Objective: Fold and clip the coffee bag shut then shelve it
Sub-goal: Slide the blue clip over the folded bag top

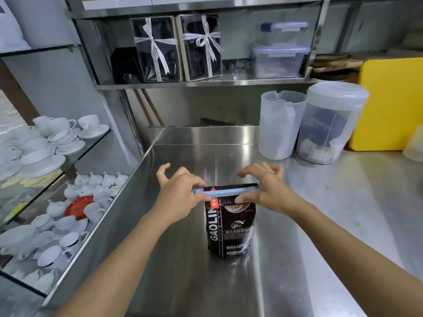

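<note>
A café or commercial kitchen back area is suggested. A stainless steel counter (263, 282) fills the near and middle ground, backed by a stainless steel shelf (206, 84) on the far wall. On that shelf, two ribbon-tied gift boxes (178, 48) and stacked clear lidded storage boxes (281, 51) are kept. At the far right of the counter, a translucent plastic pitcher (280, 124), a lidded plastic canister (329, 122) and a yellow cutting board (391, 104) are stood. To the left, glass shelves (96, 143) are loaded with white cups and saucers (61, 133), small white teapots (98, 181) and a red saucer (79, 207).
</note>
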Demonstrator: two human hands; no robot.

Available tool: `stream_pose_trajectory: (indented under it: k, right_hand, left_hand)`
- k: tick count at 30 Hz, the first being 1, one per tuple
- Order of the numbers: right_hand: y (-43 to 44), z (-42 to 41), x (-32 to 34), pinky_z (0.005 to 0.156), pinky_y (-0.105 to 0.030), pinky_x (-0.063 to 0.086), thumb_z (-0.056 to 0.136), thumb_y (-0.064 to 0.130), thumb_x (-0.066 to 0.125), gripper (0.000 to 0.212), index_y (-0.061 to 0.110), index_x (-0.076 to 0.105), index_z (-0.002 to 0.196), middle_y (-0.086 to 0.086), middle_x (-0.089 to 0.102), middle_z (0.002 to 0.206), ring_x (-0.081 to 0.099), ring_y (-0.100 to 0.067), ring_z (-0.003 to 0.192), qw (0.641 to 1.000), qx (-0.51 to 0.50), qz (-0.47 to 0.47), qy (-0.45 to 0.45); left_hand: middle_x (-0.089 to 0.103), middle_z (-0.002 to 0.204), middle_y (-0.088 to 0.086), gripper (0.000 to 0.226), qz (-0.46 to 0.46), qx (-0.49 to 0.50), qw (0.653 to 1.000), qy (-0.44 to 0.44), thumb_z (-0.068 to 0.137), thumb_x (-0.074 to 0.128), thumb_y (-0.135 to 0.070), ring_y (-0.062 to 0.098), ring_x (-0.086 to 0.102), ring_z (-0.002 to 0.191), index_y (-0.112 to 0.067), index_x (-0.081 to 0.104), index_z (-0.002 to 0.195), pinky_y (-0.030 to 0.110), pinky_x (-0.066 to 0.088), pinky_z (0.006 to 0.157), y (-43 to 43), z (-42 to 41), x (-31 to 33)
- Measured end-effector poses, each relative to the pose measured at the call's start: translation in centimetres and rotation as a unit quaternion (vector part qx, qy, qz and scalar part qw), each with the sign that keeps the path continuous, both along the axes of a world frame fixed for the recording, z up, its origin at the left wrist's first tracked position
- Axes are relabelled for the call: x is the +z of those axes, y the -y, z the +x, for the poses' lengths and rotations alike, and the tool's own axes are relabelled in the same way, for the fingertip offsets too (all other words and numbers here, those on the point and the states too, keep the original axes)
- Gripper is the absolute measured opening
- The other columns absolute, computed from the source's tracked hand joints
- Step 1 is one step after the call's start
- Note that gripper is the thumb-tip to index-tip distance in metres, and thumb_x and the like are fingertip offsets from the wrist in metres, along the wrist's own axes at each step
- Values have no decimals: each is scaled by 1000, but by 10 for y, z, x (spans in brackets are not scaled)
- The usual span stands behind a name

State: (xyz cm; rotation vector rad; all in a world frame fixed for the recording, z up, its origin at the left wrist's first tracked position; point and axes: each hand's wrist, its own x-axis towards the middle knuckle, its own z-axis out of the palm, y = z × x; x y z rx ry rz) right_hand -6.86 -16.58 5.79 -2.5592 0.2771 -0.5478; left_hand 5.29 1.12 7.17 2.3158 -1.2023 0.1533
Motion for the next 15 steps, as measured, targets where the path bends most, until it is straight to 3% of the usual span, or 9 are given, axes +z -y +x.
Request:
stream_pose_trajectory:
  k: [2,5,7,12,15]
  right_hand:
    - [5,-5,4,86,-20,12,65,41,75,57,24,54,115,11,51,109,38,-5,110,1000,1,10,-4]
    - [9,-9,10,98,-33,28,72,36,72,46,18,59,112,2,59,108,49,-13,108,1000,14,-7,-19]
    - [8,-7,12,95,-37,37,75,32,70,38,14,62,107,-5,62,107,53,-20,103,998,25,-45,-29]
    - [5,2,17,76,-27,22,79,33,64,26,17,65,99,-3,63,99,52,-18,99,983,46,-167,-63]
    - [3,4,19,82,-29,21,82,32,61,23,15,64,98,-4,63,98,52,-19,97,978,50,-185,-79]
  left_hand:
    - [41,78,-18,20,1,0,1000,1,73,69,-39,-4,23,90,-25,69,87,30,-9,106,0,0,0]
    - [46,81,-14,20,4,-7,1000,4,73,70,-36,-8,15,84,-23,69,88,29,-6,106,-1,-2,1]
    - [50,84,-11,21,7,-11,1000,10,74,70,-35,-6,16,88,-21,69,90,30,-5,107,0,-2,2]
    - [52,83,-9,22,8,-13,1000,27,75,69,-34,-5,16,85,-19,69,91,24,-6,104,-1,-4,3]
    - [52,81,-9,22,15,-13,999,42,77,68,-34,-2,22,89,-17,68,91,22,-7,104,-1,-4,3]
